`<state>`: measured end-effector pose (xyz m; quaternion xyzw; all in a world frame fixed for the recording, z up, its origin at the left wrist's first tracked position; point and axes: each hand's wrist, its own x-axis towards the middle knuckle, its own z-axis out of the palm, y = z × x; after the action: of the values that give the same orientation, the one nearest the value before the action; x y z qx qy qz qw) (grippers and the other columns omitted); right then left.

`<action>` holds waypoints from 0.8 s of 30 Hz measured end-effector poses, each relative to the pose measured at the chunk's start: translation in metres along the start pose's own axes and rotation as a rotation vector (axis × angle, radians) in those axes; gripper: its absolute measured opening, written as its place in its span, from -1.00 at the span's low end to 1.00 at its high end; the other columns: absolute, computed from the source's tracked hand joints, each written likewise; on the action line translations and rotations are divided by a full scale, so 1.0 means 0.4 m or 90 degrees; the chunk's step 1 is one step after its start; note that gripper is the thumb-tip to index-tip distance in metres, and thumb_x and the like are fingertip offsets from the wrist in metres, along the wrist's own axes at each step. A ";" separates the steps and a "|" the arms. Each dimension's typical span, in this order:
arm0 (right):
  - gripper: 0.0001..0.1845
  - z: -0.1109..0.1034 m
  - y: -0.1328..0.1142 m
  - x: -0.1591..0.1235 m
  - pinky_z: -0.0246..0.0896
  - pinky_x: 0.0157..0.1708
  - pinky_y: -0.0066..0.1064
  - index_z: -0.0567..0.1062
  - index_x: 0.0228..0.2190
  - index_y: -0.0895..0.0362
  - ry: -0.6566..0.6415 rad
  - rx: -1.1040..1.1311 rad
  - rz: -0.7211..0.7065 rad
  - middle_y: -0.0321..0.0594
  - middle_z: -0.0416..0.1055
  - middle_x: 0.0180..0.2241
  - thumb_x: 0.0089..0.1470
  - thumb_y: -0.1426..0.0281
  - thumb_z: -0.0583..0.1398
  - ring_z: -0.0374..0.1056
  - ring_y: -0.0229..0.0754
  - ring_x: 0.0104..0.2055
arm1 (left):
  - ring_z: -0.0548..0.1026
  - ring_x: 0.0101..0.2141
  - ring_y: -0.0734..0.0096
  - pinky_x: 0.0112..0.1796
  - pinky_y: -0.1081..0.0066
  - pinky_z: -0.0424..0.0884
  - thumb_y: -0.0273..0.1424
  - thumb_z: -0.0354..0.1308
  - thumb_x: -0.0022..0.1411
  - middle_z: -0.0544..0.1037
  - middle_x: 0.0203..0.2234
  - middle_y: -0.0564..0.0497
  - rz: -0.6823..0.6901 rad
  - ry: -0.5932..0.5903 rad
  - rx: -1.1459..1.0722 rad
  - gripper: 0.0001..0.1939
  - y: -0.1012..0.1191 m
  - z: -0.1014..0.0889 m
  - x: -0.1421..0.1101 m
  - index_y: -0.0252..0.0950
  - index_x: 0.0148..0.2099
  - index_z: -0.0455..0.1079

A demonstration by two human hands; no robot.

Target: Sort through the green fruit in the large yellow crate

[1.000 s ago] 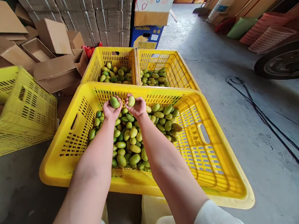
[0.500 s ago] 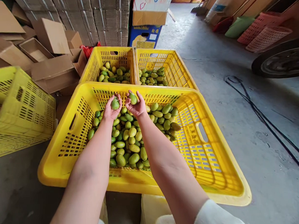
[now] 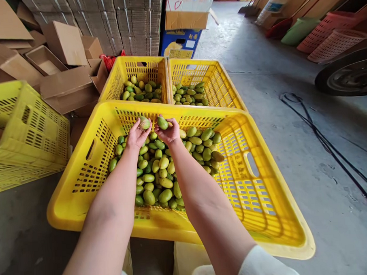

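Observation:
My left hand (image 3: 136, 135) is closed around a green mango (image 3: 144, 123) with pale speckles on its skin. Beside it, my right hand (image 3: 170, 132) grips a smoother green mango (image 3: 162, 123). Both fruits are held side by side, a small gap apart, above the far part of a large yellow plastic crate (image 3: 92, 217). Under my forearms lies a heap of green and yellowish mangoes (image 3: 164, 183), spread over the crate's left and middle. My arms hide part of that heap.
Behind stand two smaller yellow crates, the left crate (image 3: 114, 77) and the right crate (image 3: 226, 85), each holding mangoes. Another yellow crate (image 3: 46, 131) is at left, near loose cardboard boxes (image 3: 68, 83). A black cable (image 3: 315, 129) and a wheel (image 3: 349, 75) are at right.
Both mangoes have been turned in my fingers; the left one now shows a speckled side, the right one a different green side. My hands stay over the same crate.

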<state>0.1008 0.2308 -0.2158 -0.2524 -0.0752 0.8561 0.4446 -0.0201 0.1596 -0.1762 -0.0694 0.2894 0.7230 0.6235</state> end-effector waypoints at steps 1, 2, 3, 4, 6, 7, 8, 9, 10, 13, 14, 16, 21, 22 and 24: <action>-0.74 -0.001 0.001 0.000 0.25 -0.53 -0.44 0.51 -0.14 0.12 -0.003 0.006 0.015 -0.21 0.56 -0.41 0.18 0.32 0.13 0.29 -0.21 -0.49 | 0.65 -0.34 0.41 -0.22 0.50 0.60 -0.41 0.04 0.59 0.60 -0.39 -0.01 -0.010 -0.003 0.005 -0.74 -0.001 0.000 0.001 -0.32 0.15 0.51; -0.72 -0.001 0.003 0.002 0.27 -0.54 -0.44 0.51 -0.13 0.13 -0.007 0.017 0.026 -0.18 0.57 -0.38 0.21 0.30 0.10 0.29 -0.21 -0.49 | 0.59 -0.42 0.47 -0.31 0.55 0.55 -0.40 0.04 0.59 0.56 -0.44 0.02 -0.015 -0.004 0.007 -0.74 -0.003 0.000 0.001 -0.32 0.12 0.52; -0.70 0.000 0.005 0.005 0.30 -0.54 -0.44 0.51 -0.12 0.13 -0.010 0.030 0.035 -0.16 0.57 -0.37 0.25 0.27 0.07 0.30 -0.20 -0.48 | 0.52 -0.49 0.52 -0.38 0.59 0.49 -0.41 0.04 0.59 0.52 -0.48 0.06 -0.013 -0.004 0.007 -0.75 -0.006 0.000 0.002 -0.31 0.10 0.53; -0.67 0.001 0.008 0.009 0.33 -0.53 -0.44 0.50 -0.11 0.13 -0.011 0.039 0.041 -0.16 0.56 -0.38 0.28 0.26 0.03 0.31 -0.20 -0.48 | 0.47 -0.53 0.56 -0.42 0.61 0.44 -0.45 0.04 0.58 0.50 -0.49 0.09 -0.006 -0.001 0.002 -0.75 -0.009 0.001 0.002 -0.30 0.08 0.54; -0.64 0.003 0.014 0.018 0.41 -0.51 -0.42 0.49 -0.09 0.12 -0.009 0.042 0.049 -0.19 0.52 -0.42 0.31 0.28 -0.03 0.33 -0.18 -0.47 | 0.50 -0.51 0.57 -0.38 0.60 0.47 -0.53 0.03 0.54 0.53 -0.47 0.10 0.010 0.015 -0.021 -0.74 -0.014 0.004 0.000 -0.27 0.07 0.53; -0.65 0.005 0.017 0.022 0.43 -0.50 -0.41 0.49 -0.08 0.12 -0.007 0.038 0.053 -0.20 0.51 -0.43 0.30 0.31 -0.03 0.33 -0.18 -0.47 | 0.56 -0.46 0.55 -0.31 0.57 0.52 -0.56 0.03 0.52 0.57 -0.44 0.08 0.010 0.024 -0.032 -0.73 -0.015 0.007 -0.001 -0.27 0.07 0.53; -0.66 0.006 0.019 0.025 0.45 -0.49 -0.41 0.48 -0.07 0.12 -0.006 0.034 0.060 -0.21 0.50 -0.43 0.29 0.33 -0.03 0.33 -0.18 -0.47 | 0.61 -0.40 0.51 -0.24 0.53 0.57 -0.57 0.03 0.52 0.60 -0.41 0.06 0.006 0.031 -0.042 -0.73 -0.016 0.010 -0.003 -0.27 0.07 0.52; -0.67 0.006 0.021 0.026 0.45 -0.49 -0.41 0.48 -0.07 0.12 -0.006 0.034 0.066 -0.20 0.50 -0.41 0.27 0.35 -0.01 0.33 -0.19 -0.47 | 0.64 -0.36 0.50 -0.20 0.52 0.59 -0.57 0.02 0.52 0.62 -0.39 0.05 0.001 0.036 -0.052 -0.74 -0.015 0.013 -0.005 -0.28 0.05 0.52; -0.68 0.005 0.022 0.025 0.46 -0.48 -0.42 0.48 -0.07 0.12 -0.007 0.039 0.071 -0.20 0.50 -0.40 0.25 0.37 0.01 0.34 -0.20 -0.46 | 0.64 -0.37 0.52 -0.22 0.55 0.58 -0.57 0.02 0.52 0.61 -0.40 0.05 -0.006 0.034 -0.061 -0.76 -0.013 0.015 -0.007 -0.28 0.01 0.51; -0.71 -0.001 0.021 0.011 0.46 -0.45 -0.44 0.48 -0.09 0.10 -0.017 0.061 0.065 -0.21 0.49 -0.38 0.20 0.38 0.07 0.37 -0.20 -0.43 | 0.46 -0.56 0.67 -0.46 0.70 0.41 -0.48 0.01 0.58 0.49 -0.51 0.11 -0.052 0.012 -0.075 -0.76 -0.002 0.016 -0.010 -0.29 -0.17 0.45; -0.71 -0.005 0.020 0.006 0.47 -0.44 -0.43 0.49 -0.10 0.09 -0.020 0.066 0.060 -0.21 0.48 -0.38 0.18 0.38 0.07 0.37 -0.19 -0.42 | 0.40 -0.60 0.68 -0.52 0.71 0.35 -0.42 0.02 0.60 0.45 -0.53 0.12 -0.070 0.005 -0.070 -0.73 0.002 0.013 -0.010 -0.29 -0.21 0.43; -0.69 -0.016 0.018 -0.004 0.48 -0.41 -0.41 0.49 -0.11 0.08 -0.021 0.073 0.057 -0.22 0.48 -0.38 0.15 0.40 0.06 0.38 -0.18 -0.40 | 0.37 -0.61 0.65 -0.57 0.69 0.33 -0.30 0.02 0.62 0.43 -0.54 0.10 -0.089 0.001 -0.056 -0.69 0.010 0.004 -0.007 -0.29 -0.23 0.42; -0.63 -0.052 0.029 -0.001 0.50 -0.37 -0.35 0.51 -0.10 0.08 -0.016 0.072 0.073 -0.16 0.53 -0.35 0.11 0.40 0.04 0.41 -0.12 -0.32 | 0.60 -0.39 0.39 -0.34 0.45 0.61 -0.29 -0.10 0.58 0.58 -0.38 -0.08 -0.048 -0.006 -0.046 -0.66 0.023 -0.012 0.010 -0.31 -0.04 0.48; -0.63 -0.061 0.035 0.002 0.48 -0.39 -0.36 0.52 -0.09 0.08 -0.016 0.066 0.069 -0.16 0.53 -0.34 0.11 0.39 0.05 0.41 -0.12 -0.33 | 0.63 -0.34 0.33 -0.28 0.38 0.64 -0.33 -0.11 0.56 0.60 -0.37 -0.10 -0.038 -0.004 -0.037 -0.66 0.023 -0.011 0.014 -0.32 0.00 0.49; -0.64 -0.075 0.049 0.008 0.43 -0.42 -0.40 0.54 -0.09 0.05 -0.013 0.051 0.050 -0.19 0.55 -0.34 0.12 0.40 0.06 0.39 -0.15 -0.37 | 0.67 -0.27 0.24 -0.19 0.28 0.67 -0.40 -0.09 0.53 0.62 -0.35 -0.12 -0.033 0.000 -0.012 -0.67 0.020 -0.006 0.018 -0.33 0.06 0.49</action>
<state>0.1001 0.2187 -0.2498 -0.2287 -0.0351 0.8778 0.4195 -0.0297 0.1643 -0.1789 -0.0827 0.2804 0.7093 0.6414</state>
